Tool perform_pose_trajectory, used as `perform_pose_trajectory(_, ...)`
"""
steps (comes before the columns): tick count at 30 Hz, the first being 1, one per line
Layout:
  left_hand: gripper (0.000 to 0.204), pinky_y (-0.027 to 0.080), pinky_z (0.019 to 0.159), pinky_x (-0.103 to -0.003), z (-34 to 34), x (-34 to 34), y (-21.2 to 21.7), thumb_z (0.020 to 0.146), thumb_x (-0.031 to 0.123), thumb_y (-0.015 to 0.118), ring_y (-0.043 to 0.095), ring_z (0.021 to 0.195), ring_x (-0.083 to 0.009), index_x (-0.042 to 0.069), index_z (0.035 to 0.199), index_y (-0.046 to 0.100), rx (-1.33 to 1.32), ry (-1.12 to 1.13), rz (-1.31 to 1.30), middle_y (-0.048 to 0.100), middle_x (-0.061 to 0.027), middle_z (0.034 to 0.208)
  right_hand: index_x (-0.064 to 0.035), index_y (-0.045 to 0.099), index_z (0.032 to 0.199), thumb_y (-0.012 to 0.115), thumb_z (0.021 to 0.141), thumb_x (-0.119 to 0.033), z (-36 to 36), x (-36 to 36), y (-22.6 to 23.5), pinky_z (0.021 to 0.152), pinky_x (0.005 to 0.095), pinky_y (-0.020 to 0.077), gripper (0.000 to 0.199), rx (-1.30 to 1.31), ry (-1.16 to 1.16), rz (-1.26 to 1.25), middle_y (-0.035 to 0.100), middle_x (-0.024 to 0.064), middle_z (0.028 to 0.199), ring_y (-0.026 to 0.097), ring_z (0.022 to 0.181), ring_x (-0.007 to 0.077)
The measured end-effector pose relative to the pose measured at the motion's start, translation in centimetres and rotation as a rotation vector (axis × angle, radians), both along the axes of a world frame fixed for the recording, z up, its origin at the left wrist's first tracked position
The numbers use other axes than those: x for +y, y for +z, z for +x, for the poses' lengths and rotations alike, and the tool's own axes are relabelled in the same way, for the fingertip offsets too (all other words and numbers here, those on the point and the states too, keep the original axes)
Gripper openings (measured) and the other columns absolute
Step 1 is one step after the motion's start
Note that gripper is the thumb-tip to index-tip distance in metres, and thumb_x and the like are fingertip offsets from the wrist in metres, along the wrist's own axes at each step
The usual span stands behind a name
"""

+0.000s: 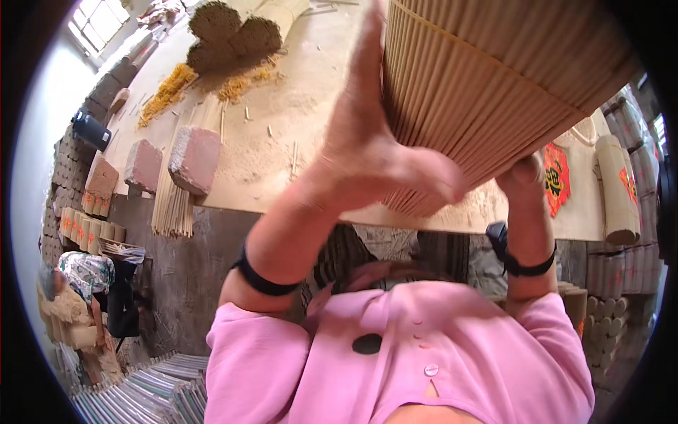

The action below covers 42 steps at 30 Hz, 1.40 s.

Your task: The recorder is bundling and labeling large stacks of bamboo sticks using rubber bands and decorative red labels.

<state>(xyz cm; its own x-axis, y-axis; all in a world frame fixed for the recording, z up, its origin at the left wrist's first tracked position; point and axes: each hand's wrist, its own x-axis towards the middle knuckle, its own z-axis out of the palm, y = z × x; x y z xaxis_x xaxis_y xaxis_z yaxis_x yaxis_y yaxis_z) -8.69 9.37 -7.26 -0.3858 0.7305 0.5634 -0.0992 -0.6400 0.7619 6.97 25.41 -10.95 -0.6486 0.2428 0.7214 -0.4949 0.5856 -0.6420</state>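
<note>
Large bundle of thin tan sticks (pixel 487 92), held up close to the camera at upper right, above the near edge of the desk (pixel 282 120). Long axis of the sticks running from lower left to upper right, cut ends at the lower left. A thin band seen across the bundle near its upper part.

Left hand (pixel 374 148) pressed flat against the left flank of the bundle, palm on the sticks, fingers (pixel 367 63) stretched straight and held together, pointing to the far side; thumb tucked under the stick ends. Right hand (pixel 526 180) below the bundle's lower right side, mostly hidden behind it; only a knuckle or thumb showing, in contact with the sticks; spread of its fingers cannot be told. Bundle lying between the two hands, left hand showing the fuller contact. Black band on each wrist, pink sleeves below.

On the desk, far left: further round bundles of sticks (pixel 233 32), loose yellow sticks (pixel 166 88), two pinkish blocks (pixel 194 159) resting on a flat row of sticks that overhangs the near edge. Dust and stray sticks scattered across the surface. Right: paper-wrapped rolls (pixel 618 187), a red paper ornament (pixel 556 177). Lower left: another person seated (pixel 81 304) near stacked rolls; bundles on the floor (pixel 141 396).
</note>
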Motion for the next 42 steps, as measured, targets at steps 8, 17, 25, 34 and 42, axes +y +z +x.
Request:
perform_pose_trajectory(8, 0.141, 0.026, 0.109, -0.043, -2.3, 1.6, -3.9, 0.041, 0.048, 0.088, 0.032, 0.130, -0.0289, 0.000, 0.144, 0.005, 0.275, -0.025, 0.032, 0.035, -0.0205, 0.139, 0.0078, 0.050, 0.114, 0.078, 0.047, -0.023, -1.7, -4.4, 0.0, 0.082, 0.0328, 0.0485, 0.079, 0.075, -0.129, -0.490, 0.062, 0.0108, 0.101, 0.060, 0.091, 0.0214)
perform_pose_trajectory(17, 0.134, 0.024, 0.109, -0.039, -4.1, 1.5, -11.6, 0.042, 0.037, 0.092, 0.028, 0.132, -0.0289, 0.002, 0.143, 0.011, 0.342, -0.037, -0.277, 0.028, -0.0182, 0.142, 0.0002, 0.054, 0.113, 0.086, 0.043, -0.013, -2.1, -3.3, -7.5, 0.086, 0.0338, 0.0474, 0.078, -0.139, -0.079, -0.587, 0.062, 0.0075, 0.104, 0.058, 0.097, 0.0198)
perform_pose_trajectory(25, 0.133, 0.020, 0.111, -0.038, -5.4, -0.3, -9.1, 0.044, 0.036, 0.091, 0.023, 0.135, -0.0357, 0.004, 0.144, 0.011, 0.663, -0.154, -0.559, 0.025, -0.0210, 0.144, 0.0014, 0.051, 0.118, 0.090, 0.043, -0.020, 0.0, -3.8, -4.6, 0.092, 0.0351, 0.0444, 0.088, -0.472, -0.069, -0.458, 0.059, 0.0085, 0.111, 0.055, 0.105, 0.0199)
perform_pose_trajectory(34, 0.126, 0.031, 0.104, -0.036, -1.2, 1.5, 0.9, 0.046, 0.055, 0.086, 0.037, 0.125, -0.0215, -0.003, 0.139, 0.023, 0.168, -0.061, 0.015, 0.039, -0.0135, 0.135, 0.0039, 0.034, 0.129, 0.085, 0.042, -0.023, -0.8, -5.7, 4.6, 0.094, 0.0353, 0.0417, 0.105, 0.028, -0.147, -0.458, 0.052, 0.0110, 0.120, 0.052, 0.110, 0.0212)
perform_pose_trajectory(42, 0.138, 0.027, 0.108, -0.041, -3.0, 1.6, 0.1, 0.040, 0.059, 0.082, 0.030, 0.131, -0.0260, 0.001, 0.143, 0.011, 0.313, -0.079, 0.022, 0.030, -0.0141, 0.141, -0.0023, 0.021, 0.139, 0.088, 0.044, -0.029, -2.0, -4.9, 1.9, 0.106, 0.0400, 0.0287, 0.119, 0.140, 0.038, -0.417, 0.039, 0.0125, 0.134, 0.037, 0.127, 0.0236)
